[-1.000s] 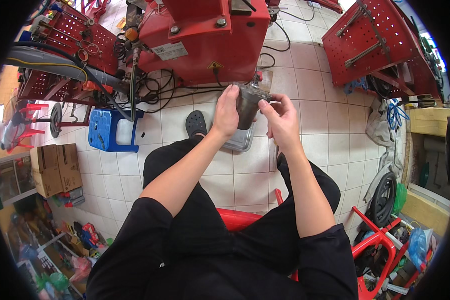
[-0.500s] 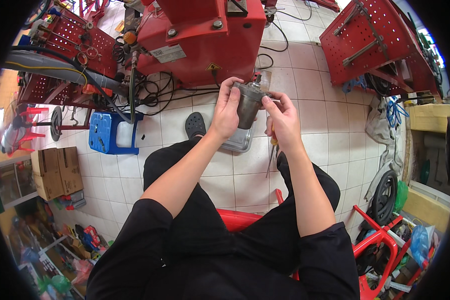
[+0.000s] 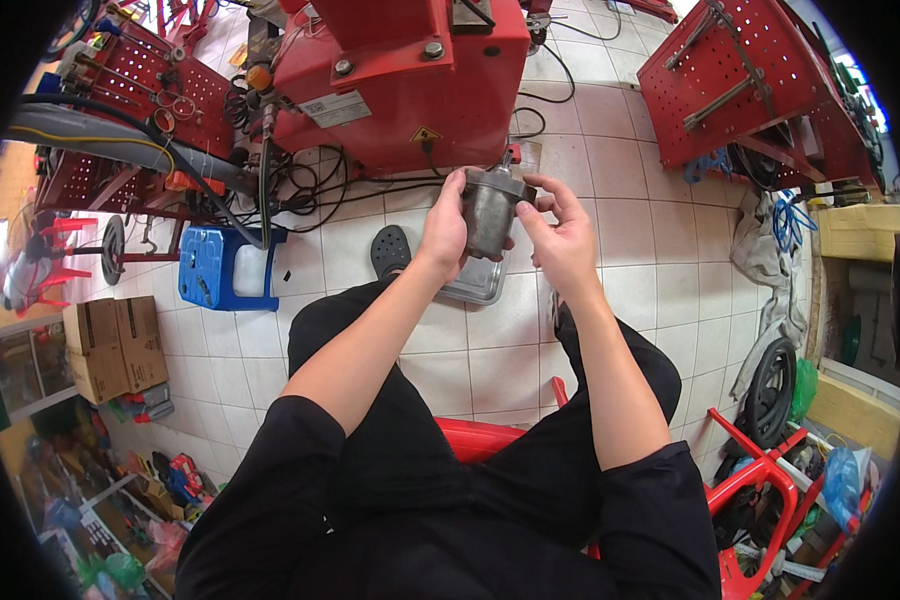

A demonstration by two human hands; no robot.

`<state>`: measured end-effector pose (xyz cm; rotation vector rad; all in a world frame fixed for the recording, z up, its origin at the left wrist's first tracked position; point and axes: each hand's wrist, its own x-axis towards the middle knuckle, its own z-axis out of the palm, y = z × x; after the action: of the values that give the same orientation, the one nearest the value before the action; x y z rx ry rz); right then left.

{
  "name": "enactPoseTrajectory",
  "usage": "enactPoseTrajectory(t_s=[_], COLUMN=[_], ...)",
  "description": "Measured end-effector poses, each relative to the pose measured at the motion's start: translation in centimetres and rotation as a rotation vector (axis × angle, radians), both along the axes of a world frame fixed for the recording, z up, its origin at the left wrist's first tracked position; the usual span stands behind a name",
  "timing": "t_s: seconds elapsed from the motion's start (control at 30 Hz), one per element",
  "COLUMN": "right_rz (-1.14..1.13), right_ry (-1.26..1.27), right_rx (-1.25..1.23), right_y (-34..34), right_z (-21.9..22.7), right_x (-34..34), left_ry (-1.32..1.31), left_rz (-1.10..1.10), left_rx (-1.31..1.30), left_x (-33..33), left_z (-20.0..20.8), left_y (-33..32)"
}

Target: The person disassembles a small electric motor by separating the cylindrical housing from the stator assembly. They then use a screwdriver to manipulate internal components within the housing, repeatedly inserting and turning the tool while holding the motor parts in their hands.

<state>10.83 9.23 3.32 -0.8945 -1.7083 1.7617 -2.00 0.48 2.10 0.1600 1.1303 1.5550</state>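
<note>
Between my hands is a grey metal cylinder (image 3: 490,222), probably a small motor, with a wider capped rim and a thin shaft sticking up from its top. My left hand (image 3: 444,232) wraps its left side, thumb along the wall and some fingertips showing behind. My right hand (image 3: 562,232) grips the right side near the rim, with the thumb on the front and the fingers curled behind. Below the cylinder, a shallow metal tray (image 3: 482,285) rests on the floor, partly covered by it.
Ahead stands a big red machine base (image 3: 400,110) with black cables (image 3: 305,185) on the floor. At left are a blue stool (image 3: 205,270) and cardboard boxes (image 3: 115,345). Red perforated panels (image 3: 705,90) stand to the right; a red plastic chair (image 3: 760,480) is at lower right.
The cylinder has shifted slightly left and turned in my hands, its shaft now pointing up more plainly. A yellow-handled tool seen below my right hand earlier no longer shows clearly.
</note>
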Motion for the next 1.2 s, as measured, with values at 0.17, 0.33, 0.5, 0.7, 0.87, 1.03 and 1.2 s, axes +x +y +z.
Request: enactPoseTrajectory(t_s=[0.17, 0.33, 0.5, 0.7, 0.87, 1.03, 1.2], right_rz=[-0.048, -0.079, -0.106, -0.187, -0.27, -0.26, -0.217], right_ry=[-0.089, -0.105, -0.13, -0.109, 0.157, 0.119, 0.045], right_rx=[0.089, 0.219, 0.274, 0.038, -0.261, -0.155, -0.057], right_y=[-0.3, -0.1, -0.2, 0.3, 2.7, 2.4, 1.9], right_z=[-0.6, -1.5, -1.9, 0.3, 0.0, -1.3, -2.3], right_x=[-0.3, -0.3, -0.6, -0.4, 0.7, 0.5, 0.4], left_ry=[0.048, 0.087, 0.053, -0.089, -0.212, -0.272, -0.212], left_rz=[-0.013, -0.042, -0.033, 0.004, 0.099, 0.161, 0.194], left_rx=[0.021, 0.0, -0.02, -0.029, 0.051, 0.117, 0.064], left_x=[0.1, 0.2, 0.4, -0.1, -1.7, -2.1, -1.8], left_z=[0.6, 0.5, 0.2, -0.3, -0.9, -1.1, -0.9], left_y=[-0.2, -0.1, -0.3, -0.2, -0.4, -0.6, -0.5])
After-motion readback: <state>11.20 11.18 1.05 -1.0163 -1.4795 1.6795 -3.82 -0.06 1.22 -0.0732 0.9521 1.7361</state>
